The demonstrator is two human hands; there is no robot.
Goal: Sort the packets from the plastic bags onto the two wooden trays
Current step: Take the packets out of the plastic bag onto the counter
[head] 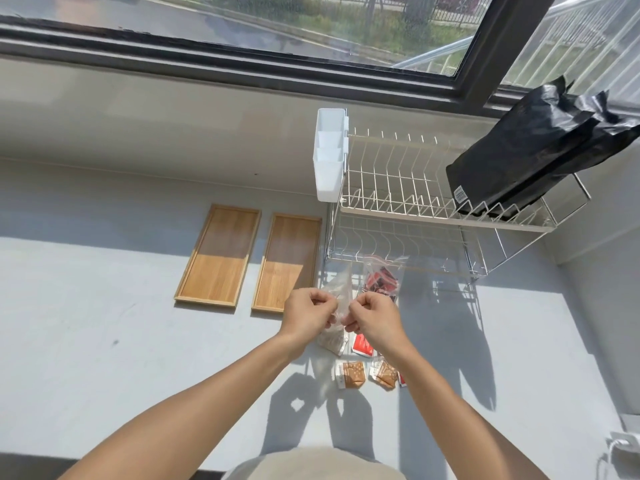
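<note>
Both hands pinch a clear plastic bag held above the counter, my left hand on one side of its mouth and my right hand on the other. The bag's lower end holds pale packets. Behind it stands a second clear zip bag with red and black packets inside. On the counter below my hands lie two brown packets and a red packet. Two wooden trays lie side by side to the left, with nothing on them.
A two-tier wire dish rack stands behind the bags, with a white cutlery holder on its left end and a black bag on its top tier. A window runs along the back. A white plug sits at the right edge.
</note>
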